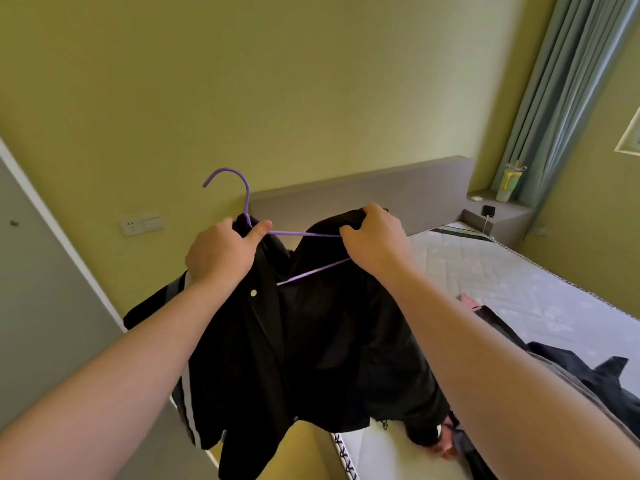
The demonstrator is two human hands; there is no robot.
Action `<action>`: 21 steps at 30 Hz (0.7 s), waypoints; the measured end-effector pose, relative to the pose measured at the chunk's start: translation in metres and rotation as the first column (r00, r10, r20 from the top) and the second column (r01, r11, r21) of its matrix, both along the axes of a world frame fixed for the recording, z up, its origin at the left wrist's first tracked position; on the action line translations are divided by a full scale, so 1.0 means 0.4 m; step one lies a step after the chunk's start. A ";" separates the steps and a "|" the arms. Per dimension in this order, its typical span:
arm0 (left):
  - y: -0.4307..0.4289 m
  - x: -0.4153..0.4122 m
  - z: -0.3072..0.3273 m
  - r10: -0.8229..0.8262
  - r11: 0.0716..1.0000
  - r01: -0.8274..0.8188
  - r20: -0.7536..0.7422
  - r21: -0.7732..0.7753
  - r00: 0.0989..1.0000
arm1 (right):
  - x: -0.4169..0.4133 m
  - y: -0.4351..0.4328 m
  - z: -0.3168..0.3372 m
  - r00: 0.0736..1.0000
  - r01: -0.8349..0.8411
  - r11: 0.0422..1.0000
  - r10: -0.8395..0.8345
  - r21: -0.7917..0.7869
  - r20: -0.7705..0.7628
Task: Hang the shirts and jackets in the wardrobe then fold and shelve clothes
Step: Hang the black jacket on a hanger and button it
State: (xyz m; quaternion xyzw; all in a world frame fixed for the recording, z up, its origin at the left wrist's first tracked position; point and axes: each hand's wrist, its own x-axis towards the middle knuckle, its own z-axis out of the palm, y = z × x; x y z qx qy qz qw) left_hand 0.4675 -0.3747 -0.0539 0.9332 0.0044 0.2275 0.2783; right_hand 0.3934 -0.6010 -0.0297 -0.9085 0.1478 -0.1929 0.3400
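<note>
The left hand [221, 252] pinches the hanger [304, 233] neck, the right hand [375, 237] grips the jacket [311, 341] shoulder; unseated under the right hand, it could slide off

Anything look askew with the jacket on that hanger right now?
Yes. The black jacket sits only half on the purple hanger: the wire between the left hand and right hand is bare, with one shoulder bunched in the right hand instead of draped over it.

A black jacket [311, 341] with a pale snap button is draped open over a purple wire hanger [246, 202], hook upright, at the frame's centre, hem hanging low.
</note>
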 end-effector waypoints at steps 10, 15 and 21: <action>-0.057 -0.036 -0.010 -0.282 0.958 0.280 -0.025 -0.062 0.959 | -0.041 0.092 -0.042 0.899 -0.435 0.876 0.414 0.206 0.138; -0.029 -0.034 -0.020 -0.374 0.899 0.359 -0.012 -0.250 0.927 | -0.055 0.053 -0.043 0.871 -0.479 0.876 0.466 0.057 0.159; -0.021 -0.054 -0.018 -0.439 0.846 0.444 0.087 -0.294 0.894 | -0.030 0.032 -0.120 0.985 0.121 0.954 -0.081 -0.275 0.155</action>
